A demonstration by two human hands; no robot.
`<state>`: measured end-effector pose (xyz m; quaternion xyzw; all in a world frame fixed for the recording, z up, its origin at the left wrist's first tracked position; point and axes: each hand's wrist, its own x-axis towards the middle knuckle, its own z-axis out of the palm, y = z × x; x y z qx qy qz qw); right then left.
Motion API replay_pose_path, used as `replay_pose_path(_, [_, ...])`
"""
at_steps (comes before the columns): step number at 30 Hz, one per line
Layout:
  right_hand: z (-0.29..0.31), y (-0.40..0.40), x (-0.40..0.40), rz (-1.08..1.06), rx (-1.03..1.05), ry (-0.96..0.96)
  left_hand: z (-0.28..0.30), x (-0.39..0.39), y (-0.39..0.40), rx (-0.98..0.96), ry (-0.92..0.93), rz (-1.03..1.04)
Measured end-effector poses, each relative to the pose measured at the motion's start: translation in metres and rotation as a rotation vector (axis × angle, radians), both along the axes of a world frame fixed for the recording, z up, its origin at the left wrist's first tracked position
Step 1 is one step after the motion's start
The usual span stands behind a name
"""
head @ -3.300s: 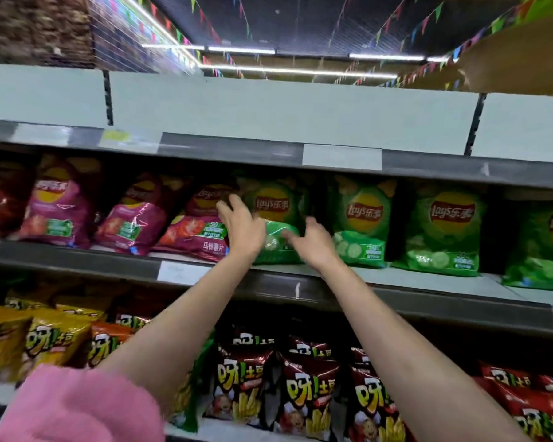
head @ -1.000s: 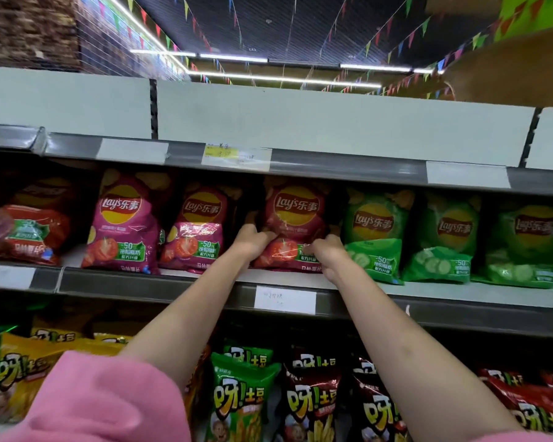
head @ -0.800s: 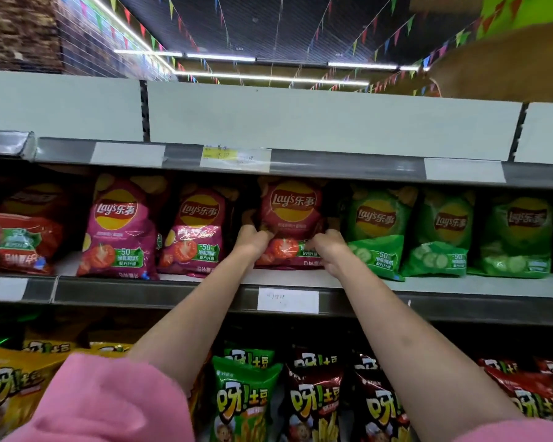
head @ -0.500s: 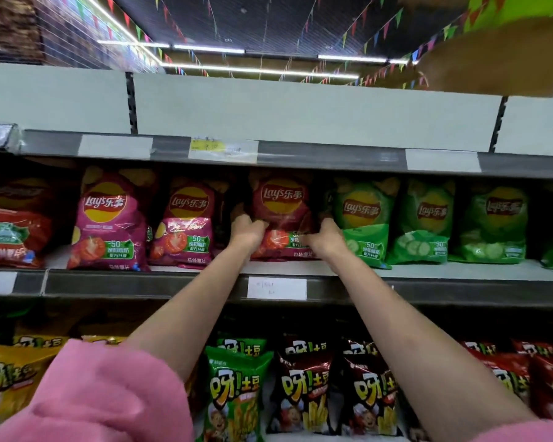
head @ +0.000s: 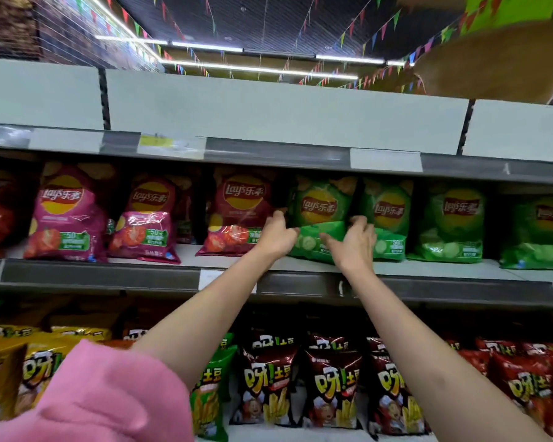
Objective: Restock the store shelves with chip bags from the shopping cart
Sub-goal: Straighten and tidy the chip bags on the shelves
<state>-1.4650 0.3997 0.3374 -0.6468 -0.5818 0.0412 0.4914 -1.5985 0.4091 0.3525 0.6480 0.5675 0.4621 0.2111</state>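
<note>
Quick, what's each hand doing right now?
Left hand: grips the left edge of the green Lay's chip bag.
Right hand: grips the same bag's right side, fingers curled round it.

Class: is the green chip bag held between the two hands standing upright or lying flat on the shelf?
Upright: the green chip bag stands on the shelf, logo facing out, left hand and right hand gripping its sides.

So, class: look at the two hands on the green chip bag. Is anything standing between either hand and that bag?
Nothing visible does. The left hand and the right hand are both already on the lower part of the green chip bag, one at each side, on the middle shelf. Neighbouring bags stand beside it, not in front.
</note>
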Motion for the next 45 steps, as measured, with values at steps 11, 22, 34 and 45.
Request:
replay_pose_path(11, [0.006, 0.027, 0.016, 0.255, -0.291, -0.05, -0.013, 0.023, 0.01, -0.082, 0.228, 0.17])
replay_pose_path(22, [0.004, 0.023, 0.015, 0.213, -0.23, -0.107, -0.015, 0.025, 0.008, -0.088, 0.149, 0.167])
replay_pose_path(34, [0.019, -0.006, -0.027, 0.075, 0.142, -0.204, -0.003, -0.025, -0.019, 0.216, 0.044, 0.275])
replay_pose_path(45, [0.019, 0.003, -0.061, -0.05, 0.075, -0.109, 0.001, -0.093, -0.032, 0.133, 0.0, 0.174])
